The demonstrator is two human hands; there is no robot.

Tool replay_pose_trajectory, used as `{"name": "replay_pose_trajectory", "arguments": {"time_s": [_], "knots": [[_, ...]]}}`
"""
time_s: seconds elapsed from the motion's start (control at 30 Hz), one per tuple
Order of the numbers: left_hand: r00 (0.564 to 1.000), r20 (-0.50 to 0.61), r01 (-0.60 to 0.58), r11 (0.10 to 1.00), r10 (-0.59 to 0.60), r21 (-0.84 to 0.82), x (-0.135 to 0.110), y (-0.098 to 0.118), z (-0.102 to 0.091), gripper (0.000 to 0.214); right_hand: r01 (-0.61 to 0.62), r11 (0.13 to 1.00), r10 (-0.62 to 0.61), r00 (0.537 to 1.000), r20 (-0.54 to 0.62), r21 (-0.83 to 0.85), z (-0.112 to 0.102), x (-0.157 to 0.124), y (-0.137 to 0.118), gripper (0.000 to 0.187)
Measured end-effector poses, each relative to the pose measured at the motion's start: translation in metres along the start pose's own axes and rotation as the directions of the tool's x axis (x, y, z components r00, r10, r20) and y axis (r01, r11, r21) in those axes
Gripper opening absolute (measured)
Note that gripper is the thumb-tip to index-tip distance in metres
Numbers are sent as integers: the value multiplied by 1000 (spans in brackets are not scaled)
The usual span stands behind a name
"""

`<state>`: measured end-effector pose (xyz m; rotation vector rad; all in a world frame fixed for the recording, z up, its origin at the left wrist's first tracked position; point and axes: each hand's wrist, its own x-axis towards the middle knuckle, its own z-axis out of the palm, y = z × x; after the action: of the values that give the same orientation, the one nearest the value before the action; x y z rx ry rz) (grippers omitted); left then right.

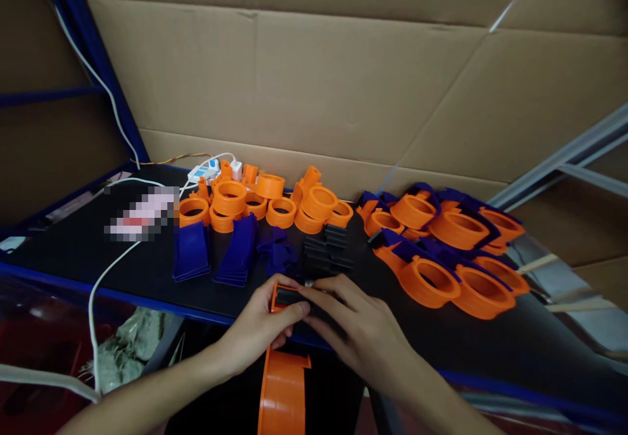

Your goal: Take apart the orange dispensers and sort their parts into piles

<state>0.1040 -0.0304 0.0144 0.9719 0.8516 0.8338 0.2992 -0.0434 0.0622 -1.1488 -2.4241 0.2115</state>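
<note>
An orange tape dispenser frame [283, 392] hangs over the front edge of the bench, its large ring pointing down. My left hand [267, 320] is closed around the narrow upper end of it. A black roller [289, 295] lies across that end, under my left thumb. My right hand [350, 314] is closed at the roller's right end, with fingertips against it; the exact grip is partly hidden. Just beyond my hands are loose black rollers [328, 252] and a small pile of blue plastic parts [278, 252].
Orange frames [282, 212] stand along the back, behind stacked blue plates [191, 252]. Dispensers with blue parts fitted [441, 252] are piled at the right. A white cable [93, 304] crosses the left side near a power strip [203, 171]. Cardboard [314, 75] walls the back.
</note>
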Motion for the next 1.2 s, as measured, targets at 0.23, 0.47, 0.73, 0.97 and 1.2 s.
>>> {"name": "replay_pose_trajectory", "arguments": {"time_s": [0.23,0.47,0.73,0.97,1.2], "knots": [[1000,-15,-6,997,5,-79,0,0,-1,39,-137,990,131,971,-202,-17,-21,6,49,25],[999,-5,41,984,-42,-174,1,-1,-3,32,-315,937,302,947,-105,-149,-14,7,127,29],[999,-23,24,952,-33,-304,0,2,-1,27,-326,944,317,937,-149,-39,-16,13,108,36],[951,-283,-259,828,127,-498,-1,4,13,34,-196,955,161,973,165,224,-29,-13,-11,73],[942,-252,-325,790,222,-519,4,6,5,49,-199,976,198,980,21,83,-46,0,-12,68]]}}
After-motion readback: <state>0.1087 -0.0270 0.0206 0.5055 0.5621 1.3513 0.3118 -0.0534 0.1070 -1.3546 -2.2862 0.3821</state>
